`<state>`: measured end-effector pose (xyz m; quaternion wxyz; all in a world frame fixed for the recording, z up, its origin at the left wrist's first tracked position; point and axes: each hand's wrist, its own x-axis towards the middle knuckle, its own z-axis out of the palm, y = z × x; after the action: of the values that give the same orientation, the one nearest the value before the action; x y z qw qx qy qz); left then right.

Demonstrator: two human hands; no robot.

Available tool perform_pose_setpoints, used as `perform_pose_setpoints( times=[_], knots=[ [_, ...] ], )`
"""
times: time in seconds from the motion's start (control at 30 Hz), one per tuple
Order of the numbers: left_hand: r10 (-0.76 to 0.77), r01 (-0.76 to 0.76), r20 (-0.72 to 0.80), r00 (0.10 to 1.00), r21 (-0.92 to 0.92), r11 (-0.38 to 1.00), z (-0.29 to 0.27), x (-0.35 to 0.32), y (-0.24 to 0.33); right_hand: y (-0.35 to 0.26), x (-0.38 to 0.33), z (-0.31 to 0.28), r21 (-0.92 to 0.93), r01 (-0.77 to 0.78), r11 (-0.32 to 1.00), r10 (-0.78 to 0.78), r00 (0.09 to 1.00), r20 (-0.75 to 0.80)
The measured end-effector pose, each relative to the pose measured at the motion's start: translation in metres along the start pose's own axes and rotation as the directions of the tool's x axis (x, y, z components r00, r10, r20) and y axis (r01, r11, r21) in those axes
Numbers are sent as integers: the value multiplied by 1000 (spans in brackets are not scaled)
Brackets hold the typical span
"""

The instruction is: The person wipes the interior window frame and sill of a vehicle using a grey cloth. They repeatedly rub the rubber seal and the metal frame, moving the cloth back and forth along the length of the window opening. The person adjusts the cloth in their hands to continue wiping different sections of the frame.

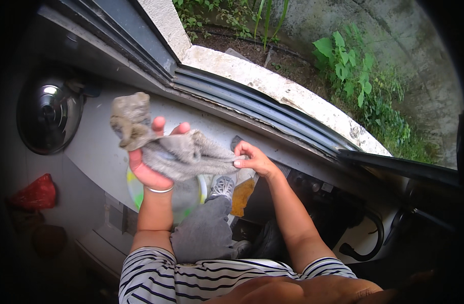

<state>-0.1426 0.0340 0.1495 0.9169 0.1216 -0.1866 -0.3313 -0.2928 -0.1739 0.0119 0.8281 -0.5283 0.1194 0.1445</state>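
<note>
A damp-looking grey cloth, with a crumpled brownish end, stretches between my two hands in front of the window. My left hand supports it from below, palm up, with the cloth lying across the palm and fingertips showing past its far edge. At the cloth's right end, my right hand pinches it between thumb and fingers. Below the cloth stands a round basin with a yellow-green and white rim, partly hidden by my left arm and the cloth. The cloth is slightly blurred.
An open sliding window with metal tracks crosses ahead, with plants and a concrete wall outside. A shiny round lid is at the left, above a red bag. My shoe is beside an orange-yellow piece. A black curved tube lies right.
</note>
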Motion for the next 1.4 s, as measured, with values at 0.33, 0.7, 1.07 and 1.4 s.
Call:
perform_pose_setpoints(
  times=[0.33,0.7,1.07,1.4],
  knots=[
    [-65,59,169,983,37,998,2,13,54,-76,-14,31,202,254,946,-253,967,-31],
    [-275,366,-268,923,829,423,-58,2,-11,-146,32,68,-738,523,427,-583,783,218],
    [-87,194,-177,980,786,587,-114,9,-79,-148,113,70,634,493,596,-521,838,-161],
    [194,49,-686,701,318,947,-130,59,-69,-119,222,94,-757,517,399,-721,687,90]
  ],
)
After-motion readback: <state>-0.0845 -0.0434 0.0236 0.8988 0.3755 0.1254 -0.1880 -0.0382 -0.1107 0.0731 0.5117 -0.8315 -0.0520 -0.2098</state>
